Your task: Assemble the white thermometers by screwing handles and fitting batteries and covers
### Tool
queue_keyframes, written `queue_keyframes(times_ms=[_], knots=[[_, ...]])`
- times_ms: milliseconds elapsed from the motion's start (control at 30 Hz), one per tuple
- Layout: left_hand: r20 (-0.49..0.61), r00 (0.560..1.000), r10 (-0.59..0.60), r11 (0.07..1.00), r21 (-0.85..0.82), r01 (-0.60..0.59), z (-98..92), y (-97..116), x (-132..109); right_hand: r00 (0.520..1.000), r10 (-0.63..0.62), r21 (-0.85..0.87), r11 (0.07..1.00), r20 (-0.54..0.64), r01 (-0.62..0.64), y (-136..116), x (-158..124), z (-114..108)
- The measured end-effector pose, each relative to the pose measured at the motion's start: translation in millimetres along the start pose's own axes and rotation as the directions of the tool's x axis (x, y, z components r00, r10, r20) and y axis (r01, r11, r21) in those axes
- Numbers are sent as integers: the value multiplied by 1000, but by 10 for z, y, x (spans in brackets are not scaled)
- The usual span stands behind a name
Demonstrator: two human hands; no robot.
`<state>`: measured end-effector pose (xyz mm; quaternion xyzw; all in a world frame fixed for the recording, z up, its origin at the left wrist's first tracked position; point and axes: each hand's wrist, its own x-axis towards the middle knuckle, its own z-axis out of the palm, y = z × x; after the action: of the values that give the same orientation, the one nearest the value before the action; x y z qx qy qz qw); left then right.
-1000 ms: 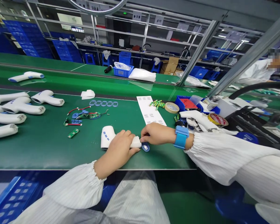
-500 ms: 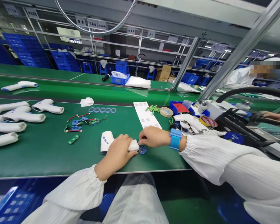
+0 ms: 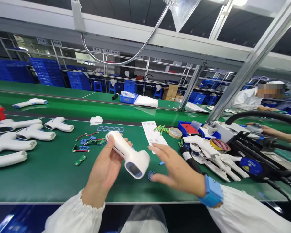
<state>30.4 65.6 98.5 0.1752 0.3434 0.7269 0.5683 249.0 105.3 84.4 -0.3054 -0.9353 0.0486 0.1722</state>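
Note:
A white infrared thermometer is gripped by its handle in my left hand, raised above the green bench with its head tilted down to the right. A dark oval window shows on that head. My right hand is open, its fingers apart, just right of the thermometer and not touching it. Close to my right thumb lies a small round blue part. A small blue piece is partly visible beside my right fingers. Behind that hand lies a black cylindrical tool with a white label.
More white thermometer bodies lie at left. Wired circuit parts, a green circuit board and blue frames are mid-bench. White shell pieces, tape and batteries sit at right. A co-worker is beyond.
My left hand has lifted and turned the thermometer off the bench. My right hand has opened and moved right, away from the handle end. The black tool now shows at right. The view has tilted up.

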Motion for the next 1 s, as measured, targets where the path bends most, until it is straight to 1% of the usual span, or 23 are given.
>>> queue_keyframes(times_ms=[67,100,133,167,233,267,333,367,400,433,467,500,533,567,633,667,700,767,833,867,933,967,1000], knots=[[-49,990,-129,983,-138,121,21,-76,9,979,-189,41,980,-70,193,-147,115,83],[-57,985,-165,977,-146,155,-1,-119,18,970,-228,72,969,-86,235,-183,171,118],[-61,982,-179,979,-115,171,-44,-165,26,969,-228,119,964,-97,239,-191,226,139],[-71,982,-175,983,-68,170,-108,-213,31,979,-183,179,964,-93,197,-172,283,141],[-98,987,-126,988,73,133,-277,-319,24,999,-8,278,960,-46,20,-72,410,81],[-98,990,-98,979,167,114,-369,-376,10,996,83,299,951,-24,-72,-4,481,25],[-31,998,-49,926,373,57,-538,-490,-31,980,200,293,938,-11,-188,134,633,-109],[40,999,-35,878,479,11,-604,-542,-54,973,226,288,936,-47,-204,195,710,-170],[120,992,-31,825,564,-43,-655,-588,-76,962,246,302,932,-120,-201,245,782,-216],[192,981,-26,781,617,-100,-690,-624,-94,937,276,330,923,-213,-197,284,847,-243],[250,968,-10,745,648,-159,-711,-651,-107,904,304,349,917,-301,-192,311,904,-250],[294,956,8,714,668,-211,-720,-667,-116,878,318,352,917,-358,-189,328,951,-238],[322,946,23,687,683,-249,-720,-674,-121,872,315,338,922,-374,-188,337,989,-213],[342,939,31,664,695,-276,-716,-674,-123,890,297,307,932,-345,-192,338,1018,-181],[358,933,35,634,714,-297,-705,-662,-121,947,246,230,953,-208,-197,326,1061,-119],[362,932,30,624,721,-301,-700,-655,-121,959,231,215,957,-162,-194,316,1078,-97],[369,929,26,616,726,-306,-698,-649,-122,958,232,221,956,-167,-193,304,1093,-82],[381,924,31,599,733,-323,-695,-642,-128,926,263,237,950,-270,-201,279,1121,-69],[398,916,40,584,735,-345,-691,-640,-140,911,269,210,955,-312,-210,258,1142,-64],[404,914,45,578,735,-354,-687,-638,-148,924,257,182,960,-285,-211,250,1149,-64],[406,912,53,572,736,-361,-673,-629,-166,960,223,125,971,-170,-203,241,1157,-70],[405,913,55,571,737,-361,-664,-623,-174,967,214,116,973,-137,-199,238,1159,-76],[402,914,58,569,739,-361,-654,-615,-182,962,221,131,971,-160,-201,236,1162,-82]])
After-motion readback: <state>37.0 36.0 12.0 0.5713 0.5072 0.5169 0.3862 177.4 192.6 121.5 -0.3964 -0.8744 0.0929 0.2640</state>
